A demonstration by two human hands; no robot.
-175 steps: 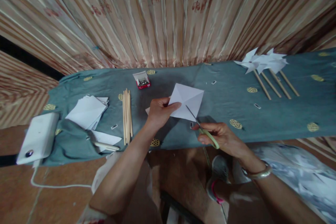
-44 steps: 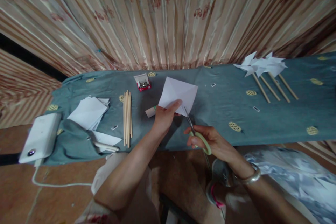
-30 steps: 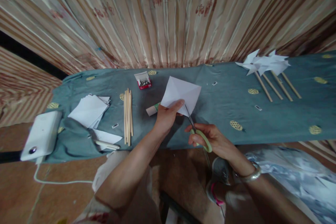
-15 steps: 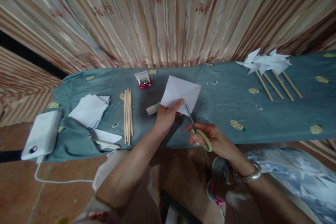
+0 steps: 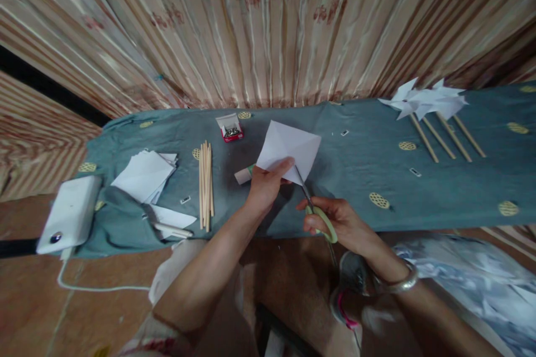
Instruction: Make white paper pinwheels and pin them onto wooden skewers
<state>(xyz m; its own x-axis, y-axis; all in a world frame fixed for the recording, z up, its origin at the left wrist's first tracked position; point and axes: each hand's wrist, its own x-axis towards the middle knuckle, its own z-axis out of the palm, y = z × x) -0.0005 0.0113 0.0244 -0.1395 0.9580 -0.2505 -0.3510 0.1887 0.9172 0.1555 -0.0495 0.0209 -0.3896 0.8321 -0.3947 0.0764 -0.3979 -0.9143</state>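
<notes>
A square sheet of white paper (image 5: 288, 142) with faint crease lines is pinched in my left hand (image 5: 268, 181), thumb on top and the other fingers hidden beneath. My right hand (image 5: 335, 220) grips scissors (image 5: 324, 226) by their yellow-green handles. The blades reach into the paper's lower corner, just right of my left thumb. Partly behind my left hand lies a pale tube with a green band (image 5: 243, 174). Beyond it, to the left, an open red and white box (image 5: 231, 131) holds small shiny metal pieces.
Pale wooden sticks (image 5: 205, 187) lie bundled left of my hands, near stacked white paper (image 5: 146, 175). A white device (image 5: 69, 215) with a cable sits at the table's left end. Several paper pinwheels (image 5: 425, 100) on sticks rest at the far right. A striped curtain (image 5: 268, 28) hangs behind.
The scissor handles appear slightly closer together. Both hands and the paper keep nearly the same place; the whole view shifts slightly.
</notes>
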